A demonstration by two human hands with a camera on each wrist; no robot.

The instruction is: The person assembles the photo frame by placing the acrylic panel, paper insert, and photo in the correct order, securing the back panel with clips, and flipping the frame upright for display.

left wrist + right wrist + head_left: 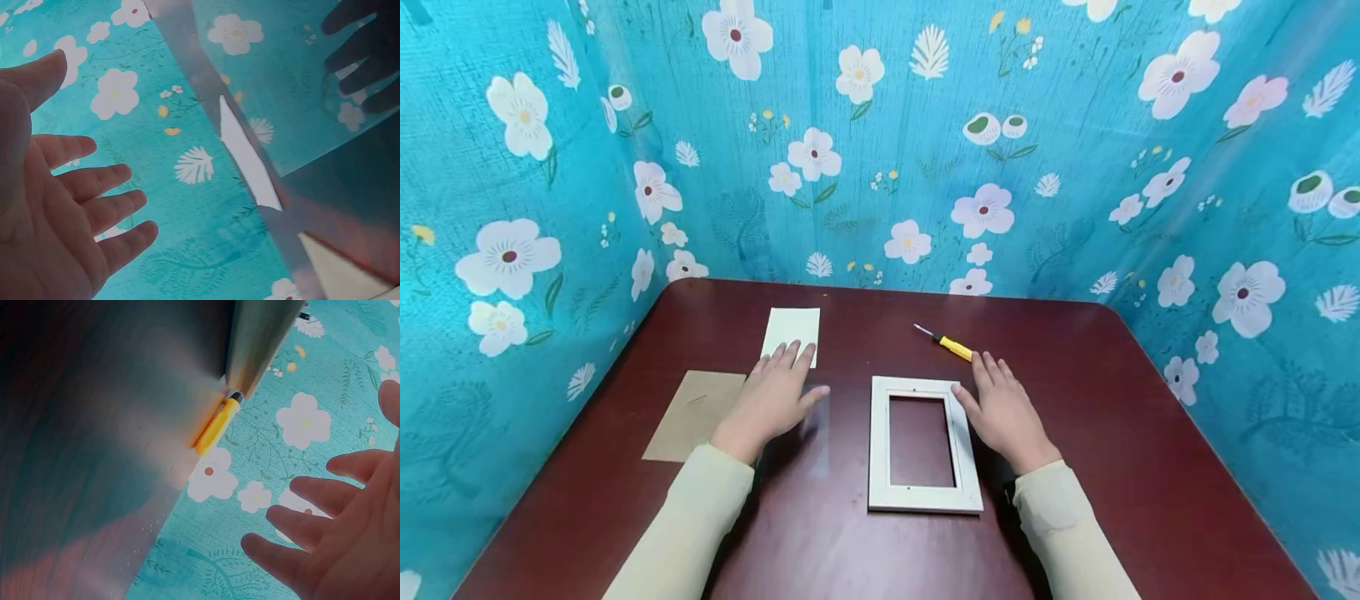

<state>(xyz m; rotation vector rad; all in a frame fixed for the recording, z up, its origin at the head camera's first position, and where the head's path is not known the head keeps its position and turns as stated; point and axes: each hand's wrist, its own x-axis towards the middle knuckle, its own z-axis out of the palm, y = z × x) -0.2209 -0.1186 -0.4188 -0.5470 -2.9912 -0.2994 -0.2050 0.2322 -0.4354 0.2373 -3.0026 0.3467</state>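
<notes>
in the head view, the white picture frame lies flat just right of centre in the lower half, its long axis running nearly top to bottom, with its lower right corner swung slightly outward. the yellow screwdriver lies above it and a little to the right, on a diagonal: blade toward the upper left, handle toward the lower right.

the right hand is at the frame's right edge, fingers loose and aimed up the picture, grasping nothing; its fingertips come near the handle end, and i cannot tell whether they touch it, or whether the thumb touches the frame. the left hand is likewise relaxed and holds nothing, pointing up and slightly right. it covers the lower part of the white card, which stands lengthwise, and the right side of the brown board, which leans toward the upper right.

a faint clear patch on the table beside the left thumb is hard to make out. in the right wrist view the handle points lower left; the blade is hard to make out. in the left wrist view the card is a thin slanted strip, and a pale corner is cut off at lower right.
</notes>
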